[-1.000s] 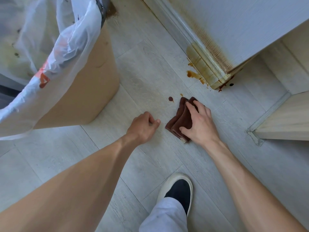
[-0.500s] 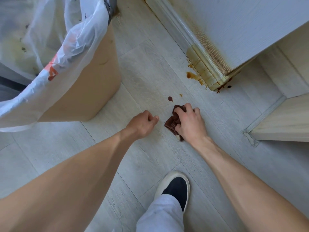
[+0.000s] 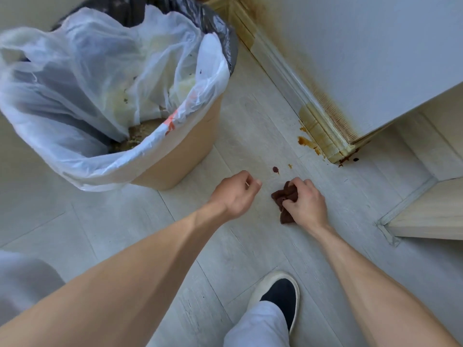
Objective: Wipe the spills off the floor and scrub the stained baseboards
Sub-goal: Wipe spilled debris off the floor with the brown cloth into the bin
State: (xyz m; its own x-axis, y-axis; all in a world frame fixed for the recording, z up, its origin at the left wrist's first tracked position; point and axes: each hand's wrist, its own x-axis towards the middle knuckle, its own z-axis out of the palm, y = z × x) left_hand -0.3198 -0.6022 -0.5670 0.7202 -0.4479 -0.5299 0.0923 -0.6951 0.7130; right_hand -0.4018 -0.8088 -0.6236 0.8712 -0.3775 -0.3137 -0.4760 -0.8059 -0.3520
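My right hand [image 3: 306, 204] is closed around a bunched dark brown cloth [image 3: 284, 199] just above the pale wood-look floor [image 3: 250, 126]. My left hand [image 3: 234, 194] is a loose fist beside it, holding nothing. A small dark red drop [image 3: 275, 169] and an orange speck [image 3: 290, 166] lie just beyond the hands. An orange-brown spill [image 3: 307, 142] sits against the yellow-stained white baseboard [image 3: 323, 136], and dark red spots [image 3: 349, 159] mark its corner. More brown staining runs up the baseboard's far end [image 3: 246, 23].
A tan waste bin [image 3: 180, 156] lined with a clear plastic bag [image 3: 100, 78] stands to the left, close to my left hand. A pale wooden cabinet edge [image 3: 426, 219] juts in at the right. My dark shoe [image 3: 280, 299] is planted on the floor below.
My right hand went from pressing flat on the folded cloth to gathering it into a bunch and gripping it. The view tilted up, showing more of the bin.
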